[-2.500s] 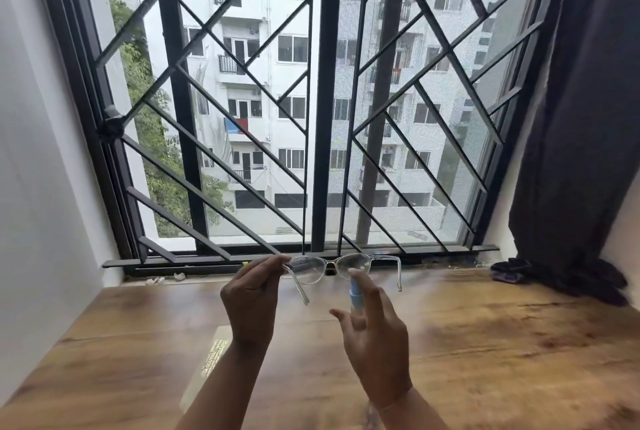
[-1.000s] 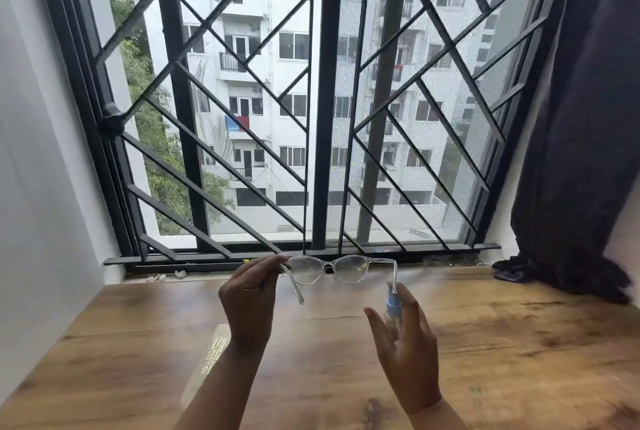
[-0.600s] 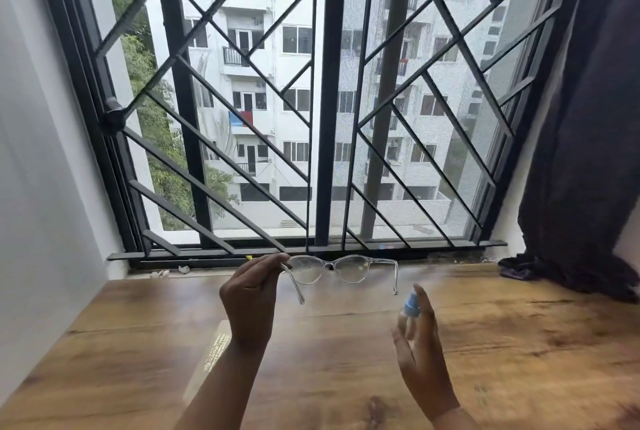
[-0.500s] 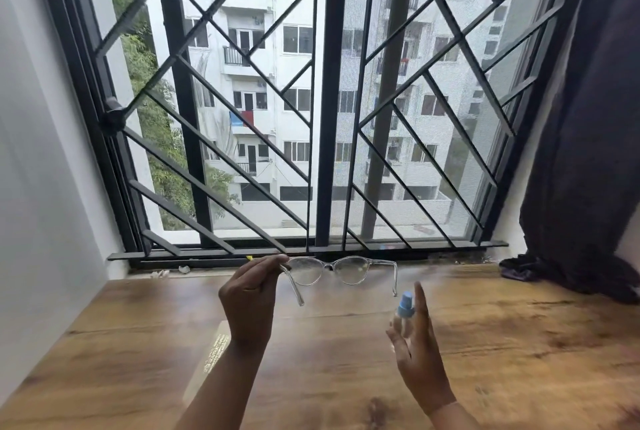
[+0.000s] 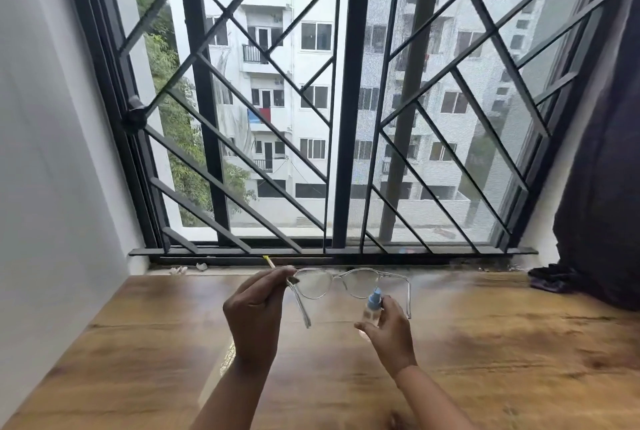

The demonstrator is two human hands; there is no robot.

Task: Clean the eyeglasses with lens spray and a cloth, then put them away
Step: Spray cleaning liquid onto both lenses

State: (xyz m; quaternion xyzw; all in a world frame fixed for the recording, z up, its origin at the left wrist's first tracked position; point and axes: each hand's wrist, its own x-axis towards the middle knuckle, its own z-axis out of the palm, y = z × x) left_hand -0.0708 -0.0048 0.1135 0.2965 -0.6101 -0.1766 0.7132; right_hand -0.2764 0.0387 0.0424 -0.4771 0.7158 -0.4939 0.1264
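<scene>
My left hand (image 5: 254,317) pinches the clear-framed eyeglasses (image 5: 349,286) at their left hinge and holds them up above the wooden table (image 5: 502,360), lenses facing me and temples unfolded. A thin stick with a yellow tip (image 5: 268,261) juts out above that hand. My right hand (image 5: 389,329) grips a small clear spray bottle with a blue nozzle (image 5: 372,306), raised just in front of the right lens. No cloth is visible to me.
A pale flat packet (image 5: 225,360) lies on the table, partly hidden under my left forearm. The barred window (image 5: 346,118) stands right behind. A dark curtain (image 5: 602,187) hangs at the right, its end bunched on the table. A white wall closes the left side.
My right hand, which had swung out to the right with the bottle, has come back left and up to the right lens. The left hand has kept the glasses still.
</scene>
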